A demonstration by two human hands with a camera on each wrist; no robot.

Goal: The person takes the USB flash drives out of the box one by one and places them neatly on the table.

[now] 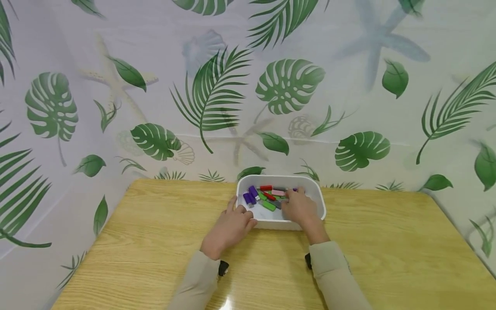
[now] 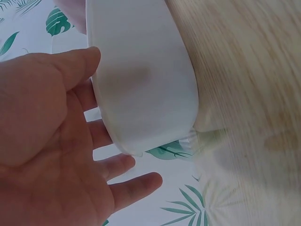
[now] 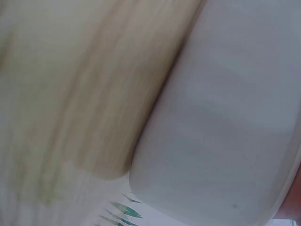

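A white plastic bin [image 1: 271,224] stands on the wooden table, holding several small USB flash drives. Purple flash drives [image 1: 253,192] lie at its left, a green flash drive [image 1: 268,206] near the front, and red, pink and grey ones around the middle. At the near left corner my left hand [image 1: 232,224] holds the rim; the left wrist view has the thumb against the outer wall and fingers behind the edge. My right hand [image 1: 301,209] reaches into the bin's right side, fingers bent down among the drives. Its fingertips are mostly hidden, so I cannot tell whether they pinch one.
The wooden table [image 1: 162,245] extends to both sides of the bin and toward me. Behind it hangs a white cloth [image 1: 228,163] printed with green leaves, close to the bin's back wall. Dark wrist devices [image 1: 223,268] show at both sleeves.
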